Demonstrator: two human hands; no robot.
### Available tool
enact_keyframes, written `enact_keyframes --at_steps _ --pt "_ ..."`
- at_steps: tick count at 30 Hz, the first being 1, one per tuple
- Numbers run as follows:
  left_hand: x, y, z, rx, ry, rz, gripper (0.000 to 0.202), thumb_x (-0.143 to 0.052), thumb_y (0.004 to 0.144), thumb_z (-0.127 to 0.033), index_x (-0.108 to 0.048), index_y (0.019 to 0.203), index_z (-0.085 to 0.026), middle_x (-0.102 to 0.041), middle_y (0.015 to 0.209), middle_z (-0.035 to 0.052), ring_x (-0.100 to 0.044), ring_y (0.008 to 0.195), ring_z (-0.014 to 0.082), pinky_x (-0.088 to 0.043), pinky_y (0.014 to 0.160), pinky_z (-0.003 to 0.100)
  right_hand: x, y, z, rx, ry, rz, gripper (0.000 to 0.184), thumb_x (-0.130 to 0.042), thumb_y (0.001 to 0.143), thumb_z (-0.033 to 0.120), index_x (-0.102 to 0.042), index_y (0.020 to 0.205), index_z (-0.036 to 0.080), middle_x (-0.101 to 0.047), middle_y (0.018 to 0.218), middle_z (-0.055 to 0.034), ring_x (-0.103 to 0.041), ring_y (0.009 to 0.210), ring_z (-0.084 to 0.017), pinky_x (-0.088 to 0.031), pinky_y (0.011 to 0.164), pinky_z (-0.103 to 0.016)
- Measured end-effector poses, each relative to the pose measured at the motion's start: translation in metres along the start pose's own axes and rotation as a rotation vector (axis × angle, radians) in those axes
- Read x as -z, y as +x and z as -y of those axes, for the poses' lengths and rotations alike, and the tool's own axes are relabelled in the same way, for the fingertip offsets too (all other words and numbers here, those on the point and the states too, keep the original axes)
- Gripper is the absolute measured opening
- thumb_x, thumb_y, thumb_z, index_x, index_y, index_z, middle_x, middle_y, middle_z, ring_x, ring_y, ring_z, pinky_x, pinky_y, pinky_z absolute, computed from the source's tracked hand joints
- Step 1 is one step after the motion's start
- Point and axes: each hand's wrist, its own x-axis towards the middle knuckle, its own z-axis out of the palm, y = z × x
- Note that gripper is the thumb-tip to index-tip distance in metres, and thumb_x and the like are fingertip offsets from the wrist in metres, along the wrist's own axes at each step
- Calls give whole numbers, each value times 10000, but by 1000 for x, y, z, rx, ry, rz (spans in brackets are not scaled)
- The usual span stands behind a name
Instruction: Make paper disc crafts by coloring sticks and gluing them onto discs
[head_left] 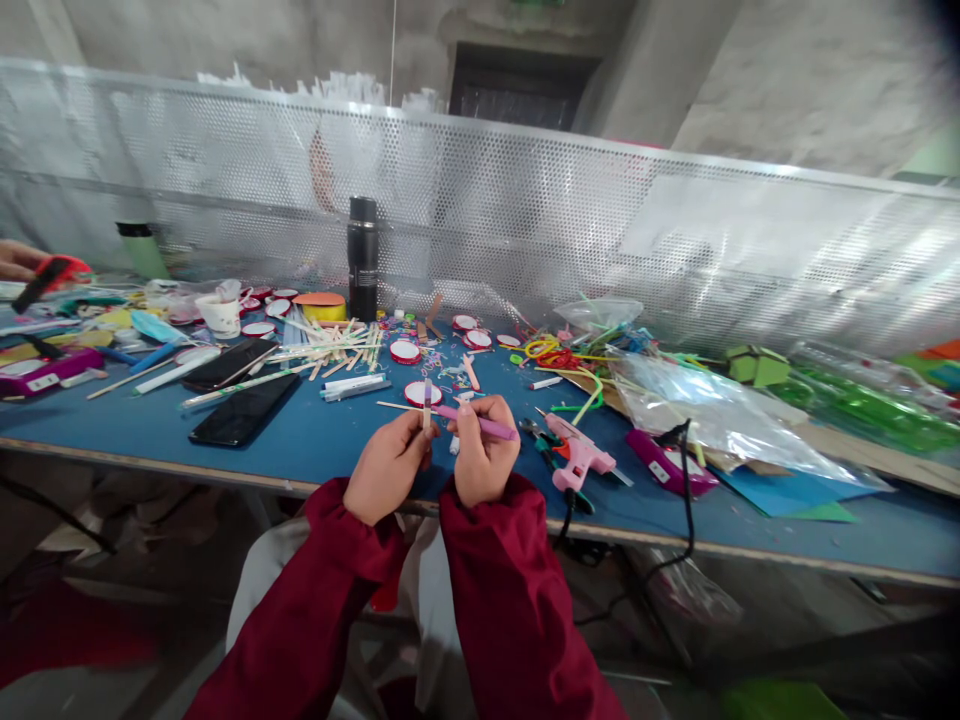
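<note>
My left hand (388, 462) is closed in a pinch on a small upright wooden stick piece (427, 400) near the front edge of the blue table (315, 445). My right hand (484, 455) is closed round a pink craft knife or pen (480, 423), whose tip points left toward the stick. A thin wooden skewer (394, 406) lies on the table just behind my left hand. Both arms wear dark red sleeves.
A pink glue gun (581, 458) with a black cord lies right of my hands. Two black phones (244, 410) lie at the left. Sticks, red-and-white discs (405, 351), a black flask (362, 258), plastic bags (712, 410). Another person's hand (19, 260) at far left. Perforated metal screen (525, 220) behind.
</note>
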Motion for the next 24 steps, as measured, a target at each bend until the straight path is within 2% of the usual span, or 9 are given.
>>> enact_keyframes --at_steps 5,13,20,24 --pt "0 0 -1 0 -7 -2 282 -452 1025 -411 -537 846 -209 -582 677 -23 -519 647 150 -375 657 276 0 2 7 10 -34 41 266 -577 964 362 -575 740 219 -596 662 21 -567 629 -157 -434 630 -305" --pt "0 0 -1 9 9 -4 243 -443 1018 -387 -573 911 -211 -588 673 -21 -531 658 163 -376 669 281 -1 1 1 -11 -1 -18 250 -588 953 353 -565 742 222 -588 643 25 -562 629 -161 -434 632 -308" --pt "0 0 -1 13 -13 0 249 -458 1014 -391 -552 868 -212 -583 673 -22 -528 645 157 -377 655 280 -1 1 4 -10 -25 47 271 -578 965 383 -576 749 219 -595 672 16 -565 642 -159 -425 616 -301" --pt "0 0 -2 2 -1 -3 229 -453 1018 -363 -559 885 -210 -587 671 -23 -535 653 156 -379 660 278 -1 1 1 -17 -14 -8 258 -586 962 372 -576 754 220 -597 661 20 -570 643 -161 -441 633 -304"
